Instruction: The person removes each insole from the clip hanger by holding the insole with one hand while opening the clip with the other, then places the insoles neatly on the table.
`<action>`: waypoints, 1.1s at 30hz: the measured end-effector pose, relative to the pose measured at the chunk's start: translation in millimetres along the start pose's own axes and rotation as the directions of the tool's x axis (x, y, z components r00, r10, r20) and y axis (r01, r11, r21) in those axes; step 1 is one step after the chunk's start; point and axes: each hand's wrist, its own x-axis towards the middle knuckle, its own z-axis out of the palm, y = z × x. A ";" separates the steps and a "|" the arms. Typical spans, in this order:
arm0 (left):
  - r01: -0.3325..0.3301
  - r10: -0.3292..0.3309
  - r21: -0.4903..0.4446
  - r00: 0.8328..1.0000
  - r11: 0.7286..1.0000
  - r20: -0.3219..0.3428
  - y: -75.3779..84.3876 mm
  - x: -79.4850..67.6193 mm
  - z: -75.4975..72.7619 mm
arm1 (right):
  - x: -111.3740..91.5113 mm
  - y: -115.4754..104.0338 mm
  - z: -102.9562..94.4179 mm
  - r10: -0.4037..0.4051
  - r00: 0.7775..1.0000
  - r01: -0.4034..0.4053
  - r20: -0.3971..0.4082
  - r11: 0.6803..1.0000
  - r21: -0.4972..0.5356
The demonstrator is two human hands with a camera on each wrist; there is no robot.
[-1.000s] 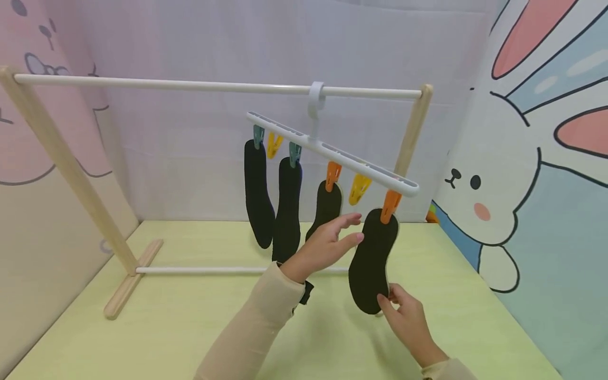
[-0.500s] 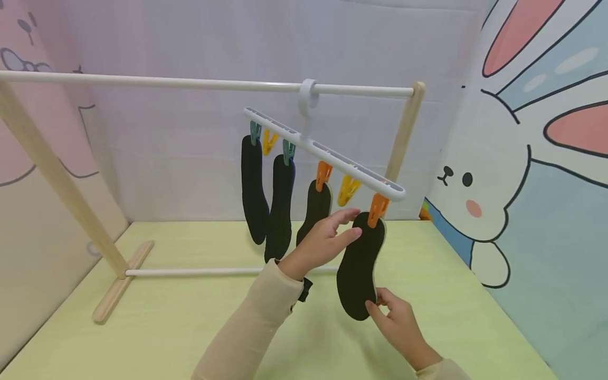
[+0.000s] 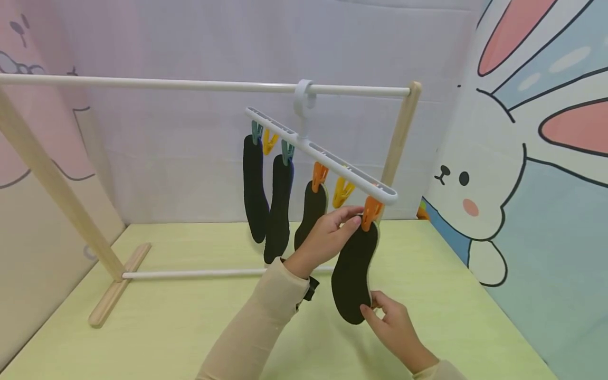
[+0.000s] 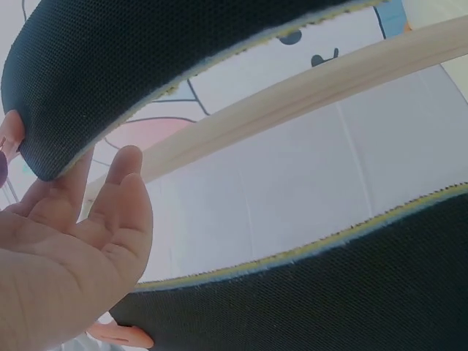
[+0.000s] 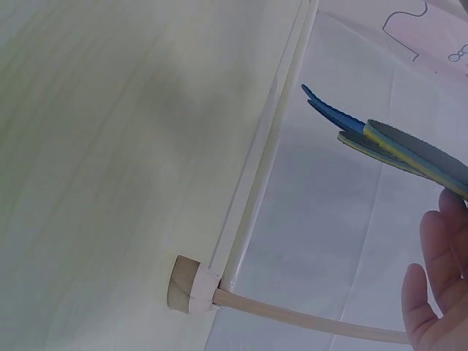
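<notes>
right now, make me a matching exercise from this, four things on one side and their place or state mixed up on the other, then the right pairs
Things:
1. Left hand
2. Right hand
3. White hanger
4. Yellow clips

Places and states:
A. Hanging with no insole in them
B. At the upper end of the nearest insole, by its orange clip
C. Hooked over the top bar
D. Pinching the nearest insole's lower edge

Pairs: 1-B, 2-D, 3-C, 4-A
</notes>
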 end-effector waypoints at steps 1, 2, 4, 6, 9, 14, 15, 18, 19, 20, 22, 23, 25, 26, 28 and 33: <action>-0.002 0.002 -0.009 1.000 1.000 -0.001 0.4 0.5 0.6 | -0.1 -0.1 -0.2 0.000 1.000 0.000 0.004 1.000 -0.002; -0.006 0.006 -0.014 1.000 1.000 -0.004 0.8 1.1 1.1 | -0.2 -0.3 -0.5 0.003 1.000 -0.003 0.007 1.000 -0.003; -0.018 0.018 -0.020 1.000 1.000 -0.010 1.8 2.1 2.2 | -0.4 -0.6 -1.0 0.003 1.000 -0.003 0.011 1.000 -0.005; -0.032 0.032 -0.027 0.999 0.999 -0.016 2.7 3.4 3.2 | -0.5 -0.8 -1.5 -0.008 1.000 0.008 0.014 1.000 -0.013; -0.039 0.038 -0.035 0.999 0.999 -0.027 4.3 5.1 4.6 | -0.6 -0.9 -2.0 -0.026 1.000 0.026 0.017 0.999 -0.019; -0.035 0.033 -0.060 0.999 0.998 -0.025 5.7 7.1 6.0 | -1.2 0.3 -2.5 -0.038 0.999 0.038 0.025 0.999 -0.014; -0.034 0.032 -0.067 0.999 0.997 -0.024 5.8 7.3 6.2 | -1.4 0.7 -2.5 -0.040 0.999 0.041 0.029 0.999 -0.012; -0.034 0.031 -0.085 0.999 0.996 -0.027 5.8 7.8 7.0 | -2.3 2.1 -2.8 -0.053 0.998 0.053 0.042 0.999 -0.007; -0.035 0.032 -0.088 0.999 0.996 -0.033 5.8 7.7 6.9 | -2.4 2.3 -2.4 -0.058 0.997 0.058 0.047 0.998 -0.004; -0.040 0.037 -0.089 0.999 0.995 -0.038 5.8 7.6 7.0 | -2.5 2.5 -2.1 -0.059 0.997 0.059 0.050 0.998 0.002; -0.051 0.047 -0.093 0.998 0.994 -0.045 5.6 7.9 7.5 | -2.7 2.5 -1.5 -0.064 0.997 0.064 0.051 0.998 0.009; -0.056 0.052 -0.095 0.998 0.994 -0.048 5.3 8.1 7.9 | -2.8 2.4 -1.3 -0.065 0.997 0.064 0.050 0.998 0.014; -0.062 0.057 -0.102 0.997 0.993 -0.053 5.4 8.6 8.6 | -2.6 1.9 -0.9 -0.064 0.997 0.064 0.046 0.998 0.018; -0.063 0.058 -0.104 0.997 0.993 -0.055 5.8 8.8 8.8 | -2.5 1.5 -0.7 -0.063 0.997 0.062 0.046 0.998 0.020; -0.065 0.059 -0.115 0.997 0.991 -0.058 7.0 8.9 9.1 | -2.2 0.7 -0.4 -0.060 0.997 0.059 0.049 0.998 0.025; -0.088 0.080 -0.122 0.995 0.989 -0.063 9.9 8.7 9.2 | -2.2 0.3 0.2 -0.044 0.998 0.042 0.051 0.999 0.033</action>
